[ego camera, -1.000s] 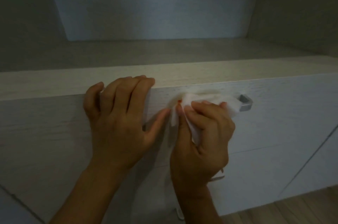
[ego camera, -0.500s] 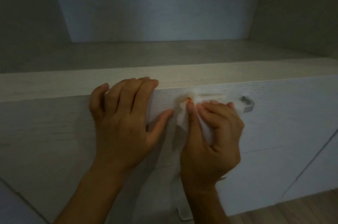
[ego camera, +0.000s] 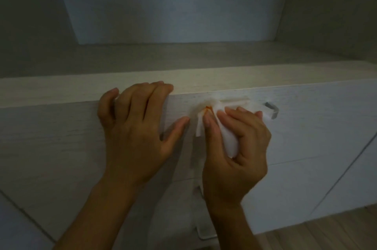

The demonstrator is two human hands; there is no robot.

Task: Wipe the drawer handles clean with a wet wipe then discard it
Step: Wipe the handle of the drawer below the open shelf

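In dim light, the left hand (ego camera: 134,127) lies flat and spread against the pale wood-grain top drawer front (ego camera: 306,123), its fingers hooked over the upper edge and its thumb stretched out to the right; it grips nothing. The right hand (ego camera: 238,147) is curled closed around a crumpled white wet wipe (ego camera: 228,139), pressing it onto the brushed-metal bar handle (ego camera: 272,109) of that drawer. The wipe wraps over the left and middle part of the handle, so only the handle's right end shows, just beside the fingertips. A small orange stain (ego camera: 207,108) marks the wipe near the thumb tip. Below the right wrist, a second metal handle (ego camera: 206,233) sits on a lower drawer front, partly hidden by the forearm. A strip of wooden floor (ego camera: 326,235) shows at bottom right
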